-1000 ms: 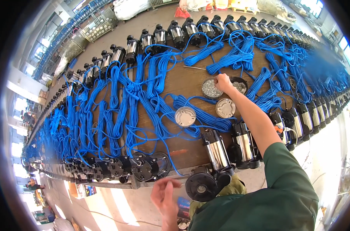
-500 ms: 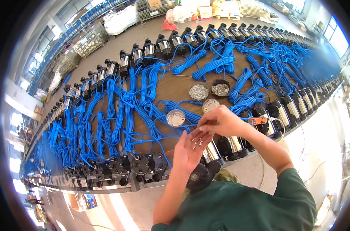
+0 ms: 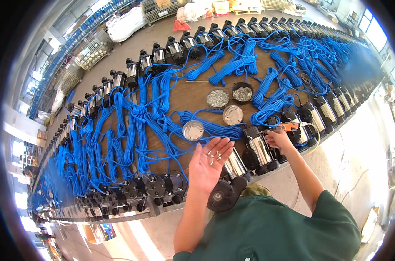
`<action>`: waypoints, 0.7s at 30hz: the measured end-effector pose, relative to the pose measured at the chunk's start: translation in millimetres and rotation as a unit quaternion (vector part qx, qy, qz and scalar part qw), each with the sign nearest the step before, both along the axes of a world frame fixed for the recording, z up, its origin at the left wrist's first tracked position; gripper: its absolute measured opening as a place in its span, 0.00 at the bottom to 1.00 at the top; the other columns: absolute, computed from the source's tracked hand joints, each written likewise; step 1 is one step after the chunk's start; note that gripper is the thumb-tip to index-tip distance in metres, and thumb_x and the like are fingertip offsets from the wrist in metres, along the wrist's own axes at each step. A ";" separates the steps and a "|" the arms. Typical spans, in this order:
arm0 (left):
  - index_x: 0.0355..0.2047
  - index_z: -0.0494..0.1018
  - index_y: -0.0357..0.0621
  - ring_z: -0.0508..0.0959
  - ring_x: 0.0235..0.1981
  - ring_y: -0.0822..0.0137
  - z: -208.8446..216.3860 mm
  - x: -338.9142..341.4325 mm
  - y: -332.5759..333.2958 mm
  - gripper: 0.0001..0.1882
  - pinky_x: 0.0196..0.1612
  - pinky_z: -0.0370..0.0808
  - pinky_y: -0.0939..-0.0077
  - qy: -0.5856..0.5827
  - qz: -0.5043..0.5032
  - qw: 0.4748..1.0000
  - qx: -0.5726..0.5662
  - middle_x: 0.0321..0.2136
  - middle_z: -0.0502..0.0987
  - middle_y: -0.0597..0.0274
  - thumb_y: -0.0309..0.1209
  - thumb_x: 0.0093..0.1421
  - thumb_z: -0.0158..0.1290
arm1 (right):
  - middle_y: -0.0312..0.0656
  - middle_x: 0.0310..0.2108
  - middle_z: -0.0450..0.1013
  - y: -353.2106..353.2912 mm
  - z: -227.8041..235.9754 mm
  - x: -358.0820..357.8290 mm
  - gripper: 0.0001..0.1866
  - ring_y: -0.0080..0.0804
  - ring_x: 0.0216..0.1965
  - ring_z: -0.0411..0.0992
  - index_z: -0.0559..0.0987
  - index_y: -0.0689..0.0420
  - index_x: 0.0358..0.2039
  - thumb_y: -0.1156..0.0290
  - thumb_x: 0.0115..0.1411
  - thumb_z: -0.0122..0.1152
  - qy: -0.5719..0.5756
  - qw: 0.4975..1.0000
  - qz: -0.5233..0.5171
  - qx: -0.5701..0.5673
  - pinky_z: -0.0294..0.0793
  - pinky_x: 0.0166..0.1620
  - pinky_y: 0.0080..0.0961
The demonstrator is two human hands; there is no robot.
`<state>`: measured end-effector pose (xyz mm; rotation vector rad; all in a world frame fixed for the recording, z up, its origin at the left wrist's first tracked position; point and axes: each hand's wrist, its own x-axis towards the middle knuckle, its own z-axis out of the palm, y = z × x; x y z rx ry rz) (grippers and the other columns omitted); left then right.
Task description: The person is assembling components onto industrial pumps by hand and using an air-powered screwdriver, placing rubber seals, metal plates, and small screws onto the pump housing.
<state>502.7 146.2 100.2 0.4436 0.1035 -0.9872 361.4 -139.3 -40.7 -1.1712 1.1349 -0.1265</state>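
- Currently, the left hand [image 3: 207, 166] is held flat, palm up, with several small screws [image 3: 218, 155] loose on it.
- The right hand [image 3: 279, 139] is at the orange tool [image 3: 288, 126], by the worktop [image 3: 185, 95]; I cannot tell whether its fingers are closed around it.
- Just beside the left hand is a steel-bodied pump [image 3: 236, 164] with a black end.

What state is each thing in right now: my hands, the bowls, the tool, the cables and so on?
Left hand: open, palm up
Small metal fasteners: loose on the left palm
Right hand: at the orange tool, grip unclear
Orange tool: on or off unclear
Dark bowls: uncovered, holding small metal parts
Silver discs: lying apart
Blue cables: bundled in loops
Metal cylinders: lined up in rows
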 end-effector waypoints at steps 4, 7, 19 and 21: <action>0.37 0.72 0.27 0.72 0.50 0.40 -41.8 11.3 12.4 0.18 0.56 0.69 0.49 0.125 0.040 0.989 0.067 0.43 0.74 0.35 0.35 0.65 0.42 | 0.44 0.27 0.73 -23.0 -55.1 -2.4 0.10 0.26 0.21 0.72 0.72 0.62 0.32 0.67 0.63 0.56 -0.098 0.922 -0.288 0.240 0.74 0.24 0.15; 0.35 0.69 0.32 0.74 0.41 0.49 -62.3 14.8 16.3 0.10 0.49 0.73 0.54 0.123 0.087 0.979 0.139 0.35 0.74 0.44 0.29 0.64 0.45 | 0.41 0.28 0.72 -36.3 -75.2 -9.7 0.12 0.33 0.31 0.77 0.72 0.53 0.37 0.60 0.60 0.61 -0.098 0.932 -0.297 0.184 0.75 0.25 0.20; 0.48 0.67 0.30 0.69 0.30 0.64 -64.8 1.3 48.7 0.15 0.34 0.68 0.72 0.077 0.112 0.983 0.125 0.33 0.72 0.57 0.27 0.67 0.36 | 0.37 0.15 0.69 -54.4 -49.8 -10.1 0.18 0.27 0.16 0.74 0.75 0.55 0.26 0.54 0.48 0.68 -0.015 0.952 -0.293 0.090 0.65 0.15 0.17; 0.45 0.68 0.32 0.67 0.27 0.68 -61.9 -3.6 50.0 0.14 0.28 0.65 0.76 0.096 0.133 0.973 0.160 0.31 0.73 0.58 0.27 0.66 0.36 | 0.36 0.15 0.68 -49.5 -46.7 -11.0 0.18 0.24 0.14 0.70 0.75 0.54 0.23 0.53 0.47 0.67 -0.017 0.949 -0.312 0.043 0.62 0.15 0.18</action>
